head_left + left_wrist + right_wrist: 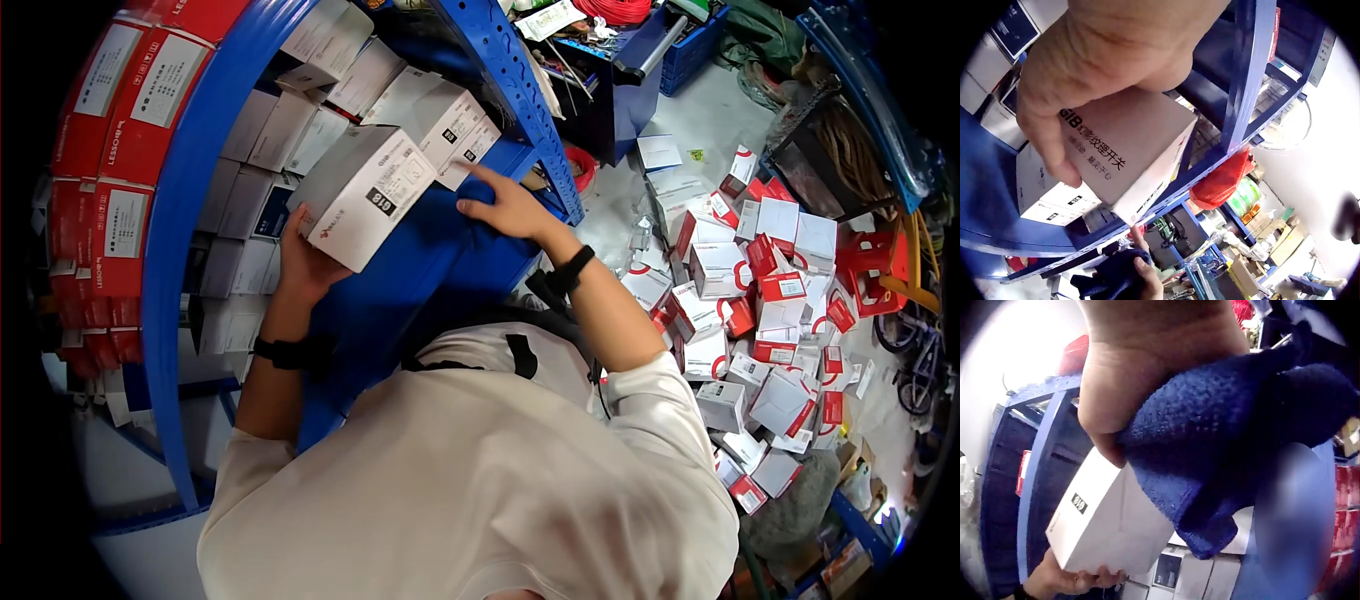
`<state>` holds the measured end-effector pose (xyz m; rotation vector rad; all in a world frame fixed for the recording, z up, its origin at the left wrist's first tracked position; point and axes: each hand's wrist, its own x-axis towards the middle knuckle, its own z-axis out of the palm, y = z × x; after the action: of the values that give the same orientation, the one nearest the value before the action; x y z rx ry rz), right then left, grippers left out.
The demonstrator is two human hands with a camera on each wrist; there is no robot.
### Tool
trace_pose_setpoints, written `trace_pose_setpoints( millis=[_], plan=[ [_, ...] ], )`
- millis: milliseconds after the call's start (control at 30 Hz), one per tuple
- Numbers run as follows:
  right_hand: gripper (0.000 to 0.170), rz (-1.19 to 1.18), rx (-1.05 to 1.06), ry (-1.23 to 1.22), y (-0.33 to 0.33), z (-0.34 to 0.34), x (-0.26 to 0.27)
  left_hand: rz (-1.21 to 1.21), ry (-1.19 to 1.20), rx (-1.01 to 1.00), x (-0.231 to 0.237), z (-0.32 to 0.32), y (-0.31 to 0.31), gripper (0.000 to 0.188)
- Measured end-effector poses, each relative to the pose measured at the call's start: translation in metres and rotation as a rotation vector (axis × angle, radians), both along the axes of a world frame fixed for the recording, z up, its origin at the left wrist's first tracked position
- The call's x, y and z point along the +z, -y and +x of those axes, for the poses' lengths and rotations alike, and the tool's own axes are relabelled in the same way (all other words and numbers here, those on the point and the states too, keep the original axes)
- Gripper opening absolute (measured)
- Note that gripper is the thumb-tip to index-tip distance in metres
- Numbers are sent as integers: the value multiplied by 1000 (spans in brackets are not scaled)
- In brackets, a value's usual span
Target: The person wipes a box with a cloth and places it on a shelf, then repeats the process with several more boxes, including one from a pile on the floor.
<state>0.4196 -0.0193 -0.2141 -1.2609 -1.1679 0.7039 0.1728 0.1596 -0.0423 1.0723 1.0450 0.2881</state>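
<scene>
A white box with a black label (360, 200) (1125, 134) (1110, 519) is tilted in the left hand (305, 262) (1104, 56) (1075, 578), whose thumb and fingers grip its sides. The right hand (515, 208) (1147, 269) (1154, 375) holds a bunched blue cloth (1113, 275) (1191, 437); in the head view its index finger points toward the boxes. Beyond the held box, similar white boxes (425, 105) (1054, 194) sit on the blue shelf (400, 275).
Rows of white boxes (240, 200) fill the shelf at the left, beside stacked red boxes (125, 235). A perforated blue upright (520, 90) stands near the right hand. Many white and red boxes (780, 300) lie heaped on the floor at the right.
</scene>
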Motion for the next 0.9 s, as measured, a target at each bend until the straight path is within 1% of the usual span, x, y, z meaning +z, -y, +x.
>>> trace_pose_setpoints(
  millis=[33,67,100,133,167,200,267,367,467,567,600,633,667,700,733,800,833,867,900],
  plan=[
    [83,-99,-124,-16,-10,4,-11,0,0,3,2,-2,2,73],
    [83,-99,-122,-16,-20,8,-25,-7,33,37,5,-5,4,70],
    [87,-141,-199,-40,-32,14,-39,-12,68,70,7,-6,4,68],
    [91,-183,-280,-63,-37,21,-41,-9,70,69,7,-8,2,68],
    [96,-243,-293,-31,-40,27,-44,-16,105,70,7,-11,0,69],
    [96,-243,-294,-31,-45,33,-47,-23,141,72,6,-13,-1,69],
    [98,-332,-251,1,-57,41,-53,-10,142,80,7,-14,-3,71],
    [99,-391,-216,78,-74,47,-53,54,104,115,8,-12,-7,74],
    [96,-416,-158,32,-85,49,-51,81,72,153,11,-8,-9,77],
    [96,-357,-195,-5,-88,47,-55,83,73,143,4,0,-19,76],
    [96,-355,-202,-9,-88,47,-57,129,63,116,0,6,-21,76],
    [95,-302,-201,-25,-85,44,-54,171,54,89,-5,12,-24,76],
    [94,-251,-198,-41,-77,39,-43,167,52,82,-12,19,-28,76],
    [92,-250,-166,-102,-70,34,-32,206,70,85,-20,28,-34,76],
    [92,-257,-169,-104,-68,28,-27,244,88,91,-31,36,-43,76],
    [92,-70,-158,-133,-68,16,-18,219,119,90,-49,56,-64,77],
    [94,-100,-129,-202,-65,12,-8,234,91,94,-52,71,-60,78],
    [94,-106,-135,-203,-66,9,-2,250,63,96,-53,84,-61,79],
    [95,-86,-206,-146,-67,6,5,243,62,91,-62,93,-73,79]
  ],
)
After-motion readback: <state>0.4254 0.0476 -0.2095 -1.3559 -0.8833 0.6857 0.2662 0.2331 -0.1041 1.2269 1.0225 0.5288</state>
